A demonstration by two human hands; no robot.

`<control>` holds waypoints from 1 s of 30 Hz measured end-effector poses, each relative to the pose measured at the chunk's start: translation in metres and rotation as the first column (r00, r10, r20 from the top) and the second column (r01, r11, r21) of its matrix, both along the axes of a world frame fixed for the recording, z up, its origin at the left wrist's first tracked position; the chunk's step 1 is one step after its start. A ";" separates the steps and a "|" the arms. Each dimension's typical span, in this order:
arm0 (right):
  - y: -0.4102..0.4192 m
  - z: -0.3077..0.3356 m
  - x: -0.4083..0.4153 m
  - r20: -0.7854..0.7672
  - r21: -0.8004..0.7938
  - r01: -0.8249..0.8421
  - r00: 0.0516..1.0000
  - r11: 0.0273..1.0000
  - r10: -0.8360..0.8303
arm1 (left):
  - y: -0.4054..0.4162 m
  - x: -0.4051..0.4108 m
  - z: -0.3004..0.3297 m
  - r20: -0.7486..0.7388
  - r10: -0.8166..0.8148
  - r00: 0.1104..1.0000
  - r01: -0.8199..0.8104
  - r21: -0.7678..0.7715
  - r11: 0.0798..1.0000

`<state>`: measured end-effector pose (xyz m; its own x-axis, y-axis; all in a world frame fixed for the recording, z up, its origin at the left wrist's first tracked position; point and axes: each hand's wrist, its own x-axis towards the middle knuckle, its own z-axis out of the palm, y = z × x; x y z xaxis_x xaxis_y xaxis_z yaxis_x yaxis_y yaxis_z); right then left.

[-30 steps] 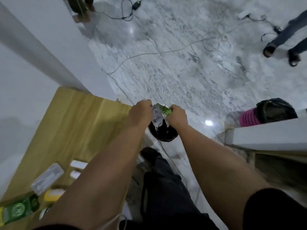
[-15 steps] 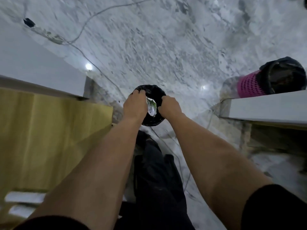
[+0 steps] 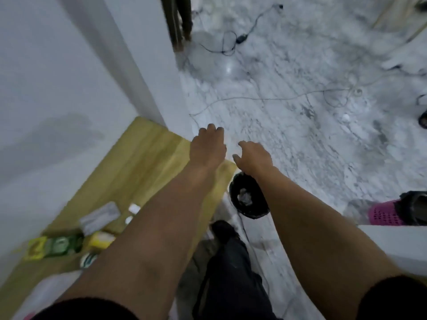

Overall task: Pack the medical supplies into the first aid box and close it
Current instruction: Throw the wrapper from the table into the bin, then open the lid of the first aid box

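My left hand (image 3: 207, 150) hovers over the far corner of the wooden table (image 3: 143, 162), fingers apart and holding nothing. My right hand (image 3: 253, 159) is beside it, just off the table's edge, also open and holding nothing. Below the right hand a black bin (image 3: 248, 199) stands on the floor with a crumpled silvery wrapper (image 3: 245, 196) inside. On the table at lower left lie a grey flat pack (image 3: 100, 215), a green and yellow box (image 3: 54, 245), a yellow item (image 3: 101, 239), small white pieces (image 3: 134, 209) and a white blurred object (image 3: 44, 294). The view is blurred.
A white wall (image 3: 57, 77) runs along the table's left. Cables (image 3: 265, 98) trail over the marble floor. A pink basket with a black bag (image 3: 390, 213) stands at the right behind a white ledge (image 3: 392, 245). My dark trouser leg (image 3: 231, 273) is below.
Both hands held the silvery wrapper over the black bin and let it go; it now lies in the bin. The hands have lifted, open, and the view has swung back toward the table.
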<state>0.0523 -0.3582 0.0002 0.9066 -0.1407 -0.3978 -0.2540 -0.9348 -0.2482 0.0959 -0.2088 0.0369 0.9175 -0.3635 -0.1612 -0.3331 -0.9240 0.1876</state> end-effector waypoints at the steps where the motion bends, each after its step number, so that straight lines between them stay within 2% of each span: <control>1: 0.025 0.018 0.004 0.027 0.001 -0.044 0.999 0.999 0.044 | 0.033 -0.004 0.017 0.019 0.043 0.999 -0.043 0.008 0.999; 5: 0.132 0.075 0.009 0.134 0.010 -0.246 0.961 0.969 0.242 | 0.168 -0.041 0.071 0.130 0.262 0.956 -0.268 0.027 0.963; 9: 0.248 0.117 -0.002 0.264 0.039 -0.460 0.861 0.887 0.435 | 0.288 -0.103 0.103 0.199 0.479 0.855 -0.493 0.024 0.869; 12: 0.327 0.129 -0.021 0.319 0.016 -0.599 0.762 0.800 0.564 | 0.359 -0.164 0.105 0.233 0.615 0.754 -0.634 0.010 0.773; 16: 0.414 0.113 -0.052 0.365 -0.029 -0.745 0.613 0.666 0.701 | 0.432 -0.240 0.079 0.266 0.746 0.610 -0.779 0.030 0.626; 19: 0.463 0.086 -0.074 0.403 -0.086 -0.813 0.501 0.576 0.766 | 0.468 -0.280 0.050 0.305 0.797 0.521 -0.842 0.032 0.538; 23: 0.500 0.048 -0.097 0.463 -0.154 -0.859 0.373 0.488 0.804 | 0.493 -0.307 0.016 0.371 0.805 0.463 -0.869 0.014 0.494; 30: 0.487 0.030 -0.139 0.624 -0.266 -0.842 0.222 0.470 0.749 | 0.472 -0.354 -0.007 0.567 0.741 0.360 -0.882 -0.052 0.468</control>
